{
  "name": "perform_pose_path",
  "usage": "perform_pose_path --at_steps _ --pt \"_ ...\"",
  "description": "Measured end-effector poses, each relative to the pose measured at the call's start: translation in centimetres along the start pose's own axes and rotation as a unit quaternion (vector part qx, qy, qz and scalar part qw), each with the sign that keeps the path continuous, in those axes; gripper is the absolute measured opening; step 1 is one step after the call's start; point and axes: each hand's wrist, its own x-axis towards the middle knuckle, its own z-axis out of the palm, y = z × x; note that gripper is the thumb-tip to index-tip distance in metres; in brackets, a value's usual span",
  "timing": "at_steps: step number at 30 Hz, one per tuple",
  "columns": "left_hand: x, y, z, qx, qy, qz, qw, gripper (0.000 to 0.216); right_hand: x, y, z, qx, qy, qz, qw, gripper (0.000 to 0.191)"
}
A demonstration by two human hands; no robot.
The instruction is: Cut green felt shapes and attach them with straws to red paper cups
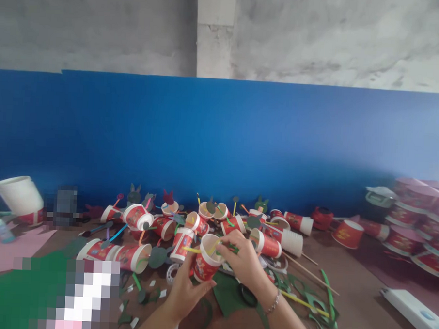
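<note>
My left hand is wrapped around a red and white paper cup, holding it upright low in the middle of the view. My right hand is at the cup's rim, fingers pinched on a thin yellow stick with a small green piece, which lies across the cup's mouth. A bracelet sits on my right wrist. Behind the cup lies a heap of similar red cups with coloured sticks and green paper shapes.
Green paper scraps and wooden skewers lie to the right. Stacked red bowls stand at far right, a white bucket at far left, pink paper beside it. A blue wall rises behind.
</note>
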Motion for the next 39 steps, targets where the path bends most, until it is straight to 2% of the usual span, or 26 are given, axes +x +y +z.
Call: perform_pose_path --at_steps 3,7,11,17,20,23,26,28,29,31,33,35,37,39 --pt "-0.1 -0.1 0.2 0.01 -0.009 0.002 1.0 0.065 -0.1 0.0 0.0 0.002 0.014 -0.023 1.0 0.017" --pt "-0.1 0.0 0.3 0.027 -0.008 0.002 1.0 0.072 -0.1 0.1 0.1 0.002 -0.003 -0.021 1.0 0.014" --pt "0.0 0.2 0.3 0.034 0.004 0.007 0.999 0.069 -0.1 0.1 0.1 0.005 -0.013 -0.006 1.0 0.014" --pt "-0.1 0.7 0.4 0.002 -0.023 -0.013 1.0 0.064 -0.2 0.0 0.2 -0.019 0.007 -0.048 0.999 0.02" --pt "0.0 0.8 0.5 -0.04 -0.026 -0.024 0.999 0.059 -0.2 -0.1 0.6 -0.046 -0.015 -0.057 0.997 0.023" --pt "0.5 1.0 0.2 -0.032 0.018 -0.038 0.999 0.055 -0.3 -0.2 1.0 -0.074 -0.028 -0.084 0.993 0.024" --pt "1.0 1.0 -0.3 0.013 0.092 -0.048 0.995 0.052 -0.2 -0.1 1.1 -0.089 0.039 -0.09 0.991 0.025" --pt "1.2 0.8 -0.6 0.022 0.133 -0.045 0.99 0.053 -0.2 -0.1 0.9 -0.116 0.065 -0.055 0.99 0.02" --pt "1.2 0.7 -0.7 0.022 0.145 -0.045 0.988 0.052 -0.3 0.0 0.8 -0.138 0.046 -0.028 0.989 0.017" --pt "1.2 0.4 -0.7 0.02 0.158 -0.05 0.986 0.053 -0.5 0.0 0.9 -0.194 -0.058 0.022 0.979 0.017" --pt "1.0 0.0 -0.6 0.026 0.165 -0.058 0.984 0.053 -1.1 0.0 1.5 -0.238 -0.191 0.045 0.951 0.018" --pt "0.9 -0.2 -0.5 0.035 0.171 -0.06 0.983 0.053 -1.9 0.1 2.7 -0.258 -0.281 0.04 0.924 0.015" --pt "0.8 -0.4 -0.4 0.043 0.177 -0.058 0.982 0.049 -2.7 0.3 4.1 -0.263 -0.297 0.027 0.917 0.015" --pt "0.8 -0.4 -0.4 0.045 0.188 -0.052 0.98 0.047 -3.5 0.7 5.3 -0.26 -0.296 0.014 0.919 0.024"
